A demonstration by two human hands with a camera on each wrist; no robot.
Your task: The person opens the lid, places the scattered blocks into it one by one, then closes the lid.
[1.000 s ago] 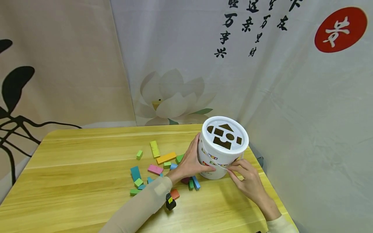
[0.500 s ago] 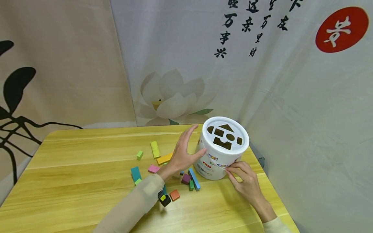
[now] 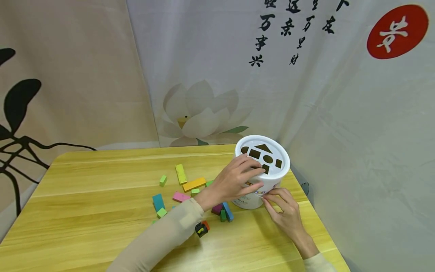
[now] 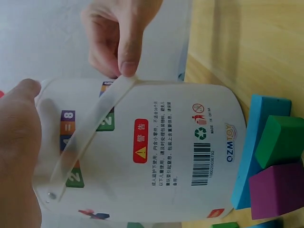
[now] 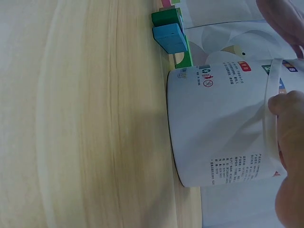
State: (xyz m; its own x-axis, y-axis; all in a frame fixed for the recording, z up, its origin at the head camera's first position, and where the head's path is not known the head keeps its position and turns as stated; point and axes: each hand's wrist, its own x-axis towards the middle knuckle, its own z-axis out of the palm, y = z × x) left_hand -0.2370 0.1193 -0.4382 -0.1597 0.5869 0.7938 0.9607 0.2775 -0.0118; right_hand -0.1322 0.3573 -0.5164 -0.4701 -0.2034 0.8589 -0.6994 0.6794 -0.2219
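A white cylindrical toy bucket [image 3: 249, 203] stands at the right end of the table. Its white lid [image 3: 285, 168] has several cut-out shapes, among them a triangle, a circle and a square. My left hand [image 3: 234, 179] reaches over the near left side of the lid, fingers extended across its edge and thumb lower along the wall. My right hand [image 3: 285, 211] pinches the bucket's white strap handle [image 4: 90, 126] between thumb and fingers. In the left wrist view this strap runs slantwise across the printed side. Part of the lid is hidden behind my left hand.
Loose coloured blocks lie left of the bucket, including a yellow one [image 3: 181, 174], an orange one [image 3: 194, 184] and a pink one [image 3: 181, 197]. A blue block [image 4: 256, 147] and a purple block [image 4: 275, 190] lie close to its base. Curtains hang behind the wooden table [image 3: 102, 196].
My left hand let go of the bucket's left side, drew back open, then came over the lid's near edge. My right hand keeps its pinch on the strap handle.
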